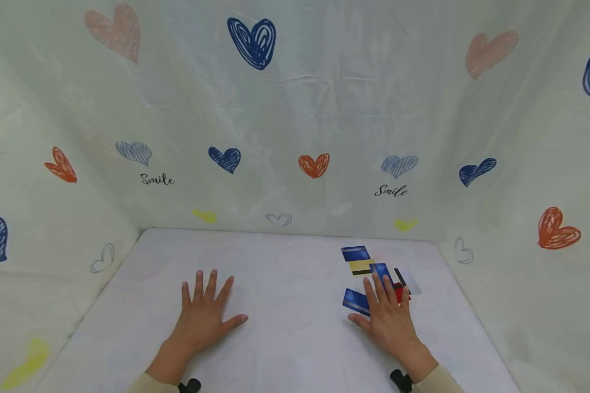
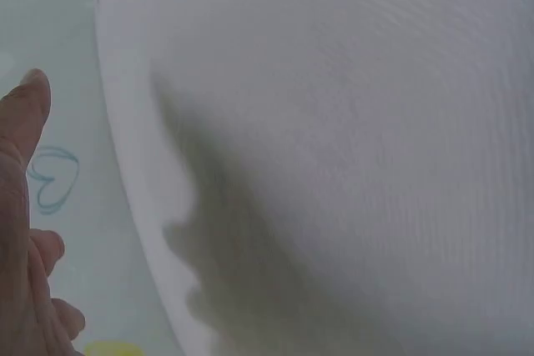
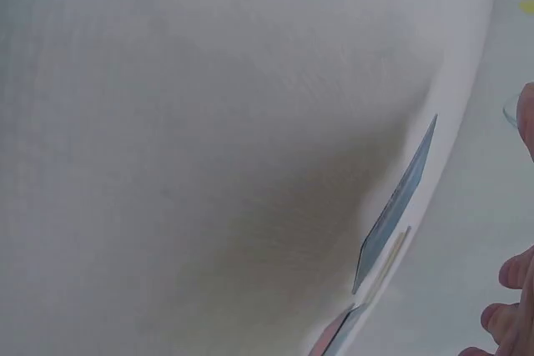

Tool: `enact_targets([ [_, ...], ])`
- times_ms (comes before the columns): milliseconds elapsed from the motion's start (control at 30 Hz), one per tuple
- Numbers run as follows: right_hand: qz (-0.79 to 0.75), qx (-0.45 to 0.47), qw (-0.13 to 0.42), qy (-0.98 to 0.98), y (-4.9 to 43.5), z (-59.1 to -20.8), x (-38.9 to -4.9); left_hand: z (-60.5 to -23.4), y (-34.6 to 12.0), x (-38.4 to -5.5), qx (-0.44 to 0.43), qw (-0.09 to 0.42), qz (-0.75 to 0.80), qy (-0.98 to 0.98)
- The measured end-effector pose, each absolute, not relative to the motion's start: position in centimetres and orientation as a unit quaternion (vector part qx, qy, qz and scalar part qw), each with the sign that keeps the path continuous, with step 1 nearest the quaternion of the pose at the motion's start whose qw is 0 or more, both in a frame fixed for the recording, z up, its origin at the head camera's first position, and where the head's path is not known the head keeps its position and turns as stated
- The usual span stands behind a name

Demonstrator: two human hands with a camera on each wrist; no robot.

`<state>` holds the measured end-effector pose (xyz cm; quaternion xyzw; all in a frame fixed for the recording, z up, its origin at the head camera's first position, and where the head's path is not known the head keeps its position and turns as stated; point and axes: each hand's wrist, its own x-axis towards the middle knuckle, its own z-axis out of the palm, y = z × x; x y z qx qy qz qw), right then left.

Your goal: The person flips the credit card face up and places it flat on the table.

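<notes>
My left hand (image 1: 201, 319) is spread palm down over the left half of the white table, holding nothing; its fingers are straight. The right hand (image 1: 387, 322) is likewise spread, in front of a loose group of bank-style cards. A blue card (image 1: 356, 301) lies just left of its fingers, partly covered. Beyond the fingertips is another blue card (image 1: 380, 269), beside a red card (image 1: 400, 293) and a whitish card (image 1: 411, 280) with a black stripe. Farther back, a blue card (image 1: 355, 253) overlaps a yellow card (image 1: 361, 266). In the right wrist view, the fingers (image 3: 517, 268) appear apart from the cards.
The white tabletop (image 1: 285, 327) has a back edge against a pale curtain (image 1: 324, 109) printed with hearts and "Smile". The curtain also hangs along both sides. Black wrist-worn devices (image 1: 190, 385) show at the sleeves.
</notes>
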<state>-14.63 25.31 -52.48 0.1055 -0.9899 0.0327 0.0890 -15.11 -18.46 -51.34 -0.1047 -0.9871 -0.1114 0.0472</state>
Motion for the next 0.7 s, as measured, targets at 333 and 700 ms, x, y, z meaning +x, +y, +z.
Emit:
enact_targets([
  [333,0.007,0.082,0.047,-0.995,25.8,-52.7,-13.6,-52.9,-11.1,-16.9,-0.204,-0.018,-0.115,-0.972],
  [700,0.023,0.054,-0.066,-0.996,26.1,-53.6,-12.1,-52.4,-0.9,-17.1,-0.288,-0.090,-0.041,-0.952],
])
